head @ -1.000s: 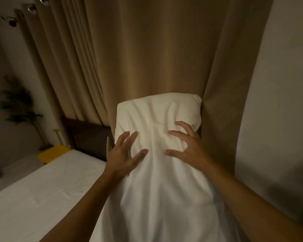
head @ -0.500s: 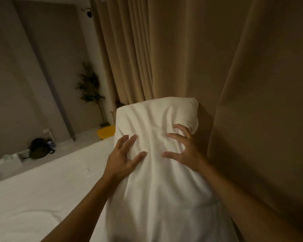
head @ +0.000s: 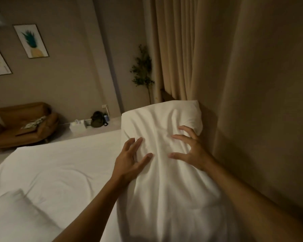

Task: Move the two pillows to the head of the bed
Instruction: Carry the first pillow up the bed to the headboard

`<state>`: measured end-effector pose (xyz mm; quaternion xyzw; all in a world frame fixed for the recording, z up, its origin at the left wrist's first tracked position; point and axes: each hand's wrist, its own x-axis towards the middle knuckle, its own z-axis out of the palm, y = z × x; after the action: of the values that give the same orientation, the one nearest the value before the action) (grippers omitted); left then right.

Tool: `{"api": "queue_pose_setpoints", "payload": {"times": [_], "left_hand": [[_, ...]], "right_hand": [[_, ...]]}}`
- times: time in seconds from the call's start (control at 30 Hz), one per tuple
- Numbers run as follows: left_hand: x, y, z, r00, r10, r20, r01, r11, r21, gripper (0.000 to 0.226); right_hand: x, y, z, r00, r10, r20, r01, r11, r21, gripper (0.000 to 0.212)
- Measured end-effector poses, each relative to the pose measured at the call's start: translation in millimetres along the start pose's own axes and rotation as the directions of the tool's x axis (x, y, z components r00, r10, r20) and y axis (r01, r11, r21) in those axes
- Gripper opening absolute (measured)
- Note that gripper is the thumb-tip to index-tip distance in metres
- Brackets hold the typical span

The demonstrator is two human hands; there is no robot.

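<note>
A white pillow [head: 164, 186] stands on end against the beige curtain [head: 252, 84] at the right side of the bed [head: 59, 163]. My left hand [head: 129, 161] lies flat on its left face with fingers spread. My right hand [head: 191, 149] presses on its right face, fingers spread and slightly curled into the cloth. Neither hand closes around the pillow. A second white pillow [head: 19, 213] lies on the sheet at the lower left, blurred and partly cut off by the frame edge.
A dark headboard edge [head: 166, 96] shows just behind the pillow top. Beyond the bed are a potted plant [head: 143, 72], a brown sofa [head: 23, 123], a dark bag [head: 97, 119] and a white box [head: 77, 126] on the floor. Framed pictures [head: 31, 41] hang on the wall.
My view has swung left, revealing the room, the sofa and the second pillow. Both hands stay pressed on the upright pillow in about the same spots.
</note>
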<state>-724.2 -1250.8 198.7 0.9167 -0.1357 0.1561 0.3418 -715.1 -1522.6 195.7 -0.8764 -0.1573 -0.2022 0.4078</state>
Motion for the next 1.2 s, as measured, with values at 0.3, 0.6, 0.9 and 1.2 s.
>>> {"api": "queue_pose_setpoints", "payload": {"times": [0.3,0.6,0.9,1.2], "left_hand": [[38.0,-37.8,10.5,0.995,-0.077,-0.063,0.080,0.996,0.044,0.075],[79.7,-64.8,-4.4,0.990,-0.065,-0.124,0.070,0.997,0.036,0.074],[125.3,-86.8,-26.2,0.982,-0.086,-0.166,0.098,0.993,0.068,0.075],[208.8,-118.4,-4.0,0.978,-0.097,-0.184,0.115,0.990,0.086,0.076]], "right_hand": [[61.8,29.2,33.8,0.993,-0.045,0.110,0.041,0.998,0.042,0.072],[119.1,18.9,50.8,0.985,-0.063,0.162,0.060,0.998,0.027,0.067],[183.3,24.6,75.8,0.981,-0.122,0.149,0.110,0.991,0.082,0.072],[267.9,74.2,101.0,0.972,-0.167,0.162,0.146,0.980,0.136,0.078]]}}
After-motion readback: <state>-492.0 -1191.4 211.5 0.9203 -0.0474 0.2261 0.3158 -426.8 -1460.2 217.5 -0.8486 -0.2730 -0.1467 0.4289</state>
